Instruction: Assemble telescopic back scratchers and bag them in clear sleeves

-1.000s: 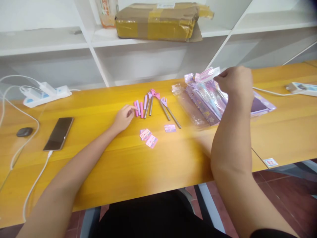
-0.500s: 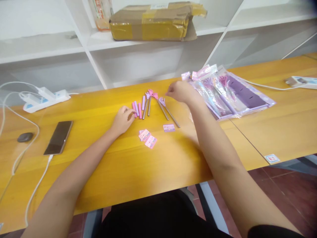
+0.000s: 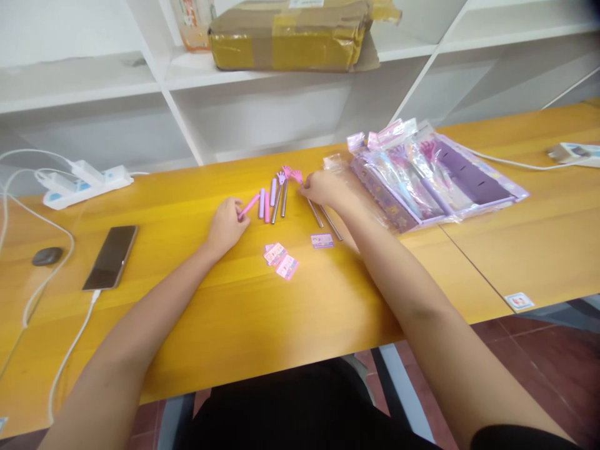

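Note:
My left hand (image 3: 225, 226) is closed on the lower end of a pink tube handle (image 3: 249, 206), which tilts up to the right. Beside it lie a lilac tube (image 3: 262, 204) and another pink tube (image 3: 267, 207). Two small back scratchers with hand-shaped heads and metal rods (image 3: 276, 205) rest at the centre. To their right, my right hand (image 3: 323, 189) has its fingers closed at the head end of two more back scratchers (image 3: 332, 223). One pink head (image 3: 297, 175) shows past the fingertips; the other head is hidden beneath them. Small printed cards (image 3: 287, 267) lie nearer me.
On the right, a purple display box (image 3: 384, 190) holds plastic-wrapped back scratchers. A phone (image 3: 110, 257) on a cable, a black earbud-like case (image 3: 47, 256) and a power strip (image 3: 89, 187) lie left. A taped carton (image 3: 290, 37) sits on the shelf behind.
My left hand has picked up the leftmost pink tube and tilted it. My right hand has moved left and down from beside the box to the right-hand back scratchers.

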